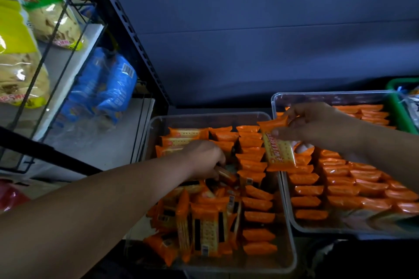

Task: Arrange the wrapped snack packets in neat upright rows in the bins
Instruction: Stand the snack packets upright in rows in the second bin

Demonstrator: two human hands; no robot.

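Note:
Two clear plastic bins hold orange wrapped cracker packets. The left bin has an upright row along its right side and a loose jumble at the front left. In the right bin the packets stand in upright rows. My left hand reaches down into the left bin's middle and pinches a packet there. My right hand holds one packet by its top, hanging above the gap between the bins.
A black metal shelf post rises at the left. Behind it, wire racks hold yellow-green snack bags and blue bags. A green basket sits at the far right, and a dark blue wall stands behind the bins.

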